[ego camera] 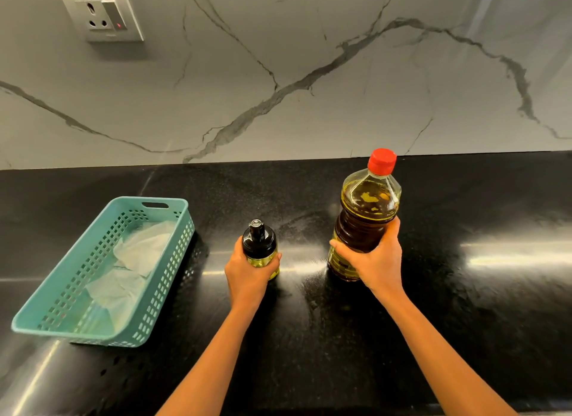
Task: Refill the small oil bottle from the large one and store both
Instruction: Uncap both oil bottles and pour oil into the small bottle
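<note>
Left hand: the left hand [247,270] wraps its fingers and thumb round the lower body of the small oil bottle [261,248], gripping it from the near side.
Right hand: the right hand [373,257] grips the large oil bottle [365,217] round its lower middle, thumb on the left face, fingers curled over the right.
Small oil bottle: upright on the black desk [464,307], near the middle; black pump-style top [258,234] in place; pale yellow oil shows through the clear body.
Large oil bottle: upright on the desk, to the right of the small one and apart from it; red cap [382,160] on; the oil looks dark with a yellowish rim near the shoulder.
Basket: a teal perforated basket [173,239] lies on the desk to the left, well apart from both bottles, with crumpled white paper [136,260] inside.
Wall: marble-patterned backsplash [309,75] behind the desk, a wall socket [102,13] at upper left with a small red light.
</note>
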A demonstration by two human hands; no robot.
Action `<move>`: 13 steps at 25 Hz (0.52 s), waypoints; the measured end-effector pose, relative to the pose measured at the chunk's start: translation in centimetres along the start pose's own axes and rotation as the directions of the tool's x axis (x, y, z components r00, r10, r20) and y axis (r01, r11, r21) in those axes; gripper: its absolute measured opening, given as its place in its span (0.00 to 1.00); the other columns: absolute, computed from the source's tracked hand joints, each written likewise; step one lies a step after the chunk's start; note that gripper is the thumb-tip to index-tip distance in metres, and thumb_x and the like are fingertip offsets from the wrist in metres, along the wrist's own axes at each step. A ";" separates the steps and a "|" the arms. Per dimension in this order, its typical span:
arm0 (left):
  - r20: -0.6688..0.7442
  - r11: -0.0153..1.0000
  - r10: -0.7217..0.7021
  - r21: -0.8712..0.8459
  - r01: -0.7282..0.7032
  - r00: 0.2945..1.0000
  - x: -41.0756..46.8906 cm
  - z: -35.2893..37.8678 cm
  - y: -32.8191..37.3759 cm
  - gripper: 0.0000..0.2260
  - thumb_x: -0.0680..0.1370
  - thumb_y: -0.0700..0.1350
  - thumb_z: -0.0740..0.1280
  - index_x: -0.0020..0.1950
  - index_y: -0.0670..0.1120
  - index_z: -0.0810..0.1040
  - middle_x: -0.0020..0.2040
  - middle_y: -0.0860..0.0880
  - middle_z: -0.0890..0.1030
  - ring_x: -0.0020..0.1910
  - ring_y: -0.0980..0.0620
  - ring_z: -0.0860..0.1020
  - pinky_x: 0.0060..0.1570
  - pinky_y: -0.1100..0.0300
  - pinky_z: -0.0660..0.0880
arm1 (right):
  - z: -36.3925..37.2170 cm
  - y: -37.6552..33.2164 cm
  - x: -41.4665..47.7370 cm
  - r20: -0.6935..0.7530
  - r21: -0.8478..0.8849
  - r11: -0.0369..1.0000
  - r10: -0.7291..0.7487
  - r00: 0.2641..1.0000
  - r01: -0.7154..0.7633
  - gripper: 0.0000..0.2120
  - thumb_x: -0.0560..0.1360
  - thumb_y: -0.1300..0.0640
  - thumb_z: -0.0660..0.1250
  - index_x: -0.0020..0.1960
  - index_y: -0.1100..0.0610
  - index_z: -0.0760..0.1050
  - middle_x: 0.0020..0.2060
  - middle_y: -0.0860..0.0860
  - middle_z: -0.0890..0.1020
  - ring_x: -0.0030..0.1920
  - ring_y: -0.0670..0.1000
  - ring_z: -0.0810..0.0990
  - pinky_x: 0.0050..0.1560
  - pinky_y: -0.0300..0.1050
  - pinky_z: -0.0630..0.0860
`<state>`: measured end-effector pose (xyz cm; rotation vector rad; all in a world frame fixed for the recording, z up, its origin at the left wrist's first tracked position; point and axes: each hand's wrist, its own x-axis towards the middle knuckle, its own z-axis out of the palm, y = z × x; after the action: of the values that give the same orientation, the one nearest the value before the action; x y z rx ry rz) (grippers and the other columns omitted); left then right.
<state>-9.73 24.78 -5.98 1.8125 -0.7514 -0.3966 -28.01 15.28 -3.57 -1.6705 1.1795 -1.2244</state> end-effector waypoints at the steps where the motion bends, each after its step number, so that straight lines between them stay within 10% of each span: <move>1: 0.007 1.000 0.000 0.000 0.000 1.000 0.0 0.0 0.0 0.28 0.64 0.43 0.77 0.62 0.46 0.72 0.49 0.54 0.76 0.48 0.56 0.74 0.47 0.65 0.68 | -0.1 -0.3 -0.2 -0.008 0.012 1.000 -0.006 1.000 0.006 0.49 0.57 0.52 0.81 0.70 0.53 0.57 0.64 0.48 0.71 0.63 0.44 0.71 0.66 0.45 0.69; 7: 0.029 1.000 -0.019 -0.014 0.019 0.999 0.1 -0.2 -0.3 0.27 0.64 0.43 0.77 0.61 0.46 0.73 0.49 0.53 0.78 0.49 0.54 0.76 0.47 0.65 0.69 | -0.1 -5.6 -1.3 -0.204 -0.257 0.837 -0.535 0.820 0.482 0.43 0.65 0.48 0.76 0.69 0.60 0.56 0.70 0.60 0.59 0.73 0.58 0.57 0.73 0.51 0.58; 10: 0.028 1.000 -0.015 0.023 0.014 1.000 0.2 -0.2 -0.3 0.27 0.64 0.45 0.77 0.60 0.46 0.73 0.49 0.52 0.78 0.48 0.54 0.76 0.46 0.64 0.70 | 1.6 -7.6 -1.0 -0.050 -0.267 0.666 -0.731 0.680 0.696 0.26 0.70 0.52 0.72 0.62 0.59 0.66 0.66 0.59 0.66 0.70 0.58 0.62 0.71 0.51 0.61; 13: 0.034 0.999 -0.018 0.031 0.017 0.999 0.2 -0.3 -0.2 0.26 0.64 0.45 0.78 0.59 0.47 0.73 0.48 0.52 0.79 0.47 0.54 0.77 0.46 0.64 0.70 | 4.4 -7.5 -0.6 0.193 -0.211 0.678 -0.677 0.710 0.704 0.18 0.72 0.52 0.69 0.57 0.62 0.75 0.59 0.57 0.76 0.64 0.52 0.70 0.65 0.45 0.69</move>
<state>-9.29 24.92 -6.00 1.8461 -0.7700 -0.4310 -21.99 18.30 1.93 -2.5022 0.6564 -1.4295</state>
